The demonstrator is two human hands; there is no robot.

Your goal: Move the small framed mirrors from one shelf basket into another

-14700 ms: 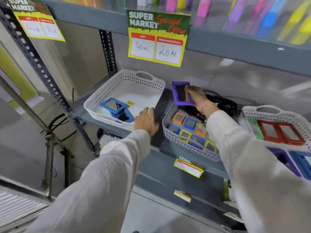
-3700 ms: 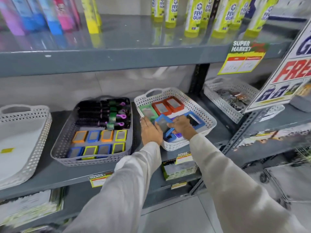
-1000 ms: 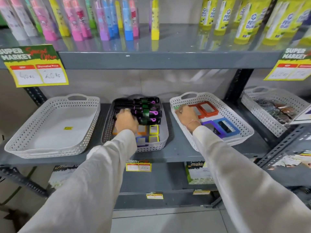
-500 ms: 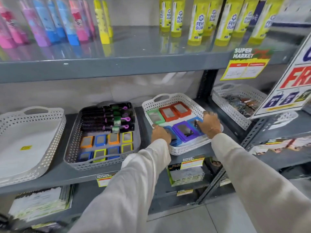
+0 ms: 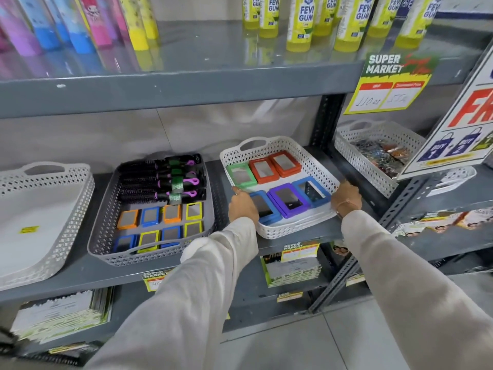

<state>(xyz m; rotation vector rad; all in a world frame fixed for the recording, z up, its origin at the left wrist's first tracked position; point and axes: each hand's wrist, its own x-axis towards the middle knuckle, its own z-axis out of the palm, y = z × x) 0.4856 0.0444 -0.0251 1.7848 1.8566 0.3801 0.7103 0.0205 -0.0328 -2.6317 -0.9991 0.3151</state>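
Note:
A white basket [image 5: 314, 162] on the middle shelf holds framed mirrors: a green one [image 5: 238, 175], two red ones [image 5: 276, 165], a purple one [image 5: 287, 199] and two blue ones [image 5: 310, 190]. My left hand [image 5: 242, 206] grips the basket's left front rim and covers part of the near blue mirror. My right hand [image 5: 346, 196] grips its right rim. An empty white basket [image 5: 66, 209] with a yellow sticker stands at the far left.
Between the white baskets stands a grey basket [image 5: 104, 217] with black hairbrushes and several smaller framed mirrors. Another white basket [image 5: 370, 145] of packets sits to the right, behind a steel upright [image 5: 324, 121]. Glue bottles line the shelf above. A price sign [image 5: 386, 84] hangs there.
A second ago my left hand was at the grey basket and my right hand inside the white one. Both hands now hold the mirror basket's sides.

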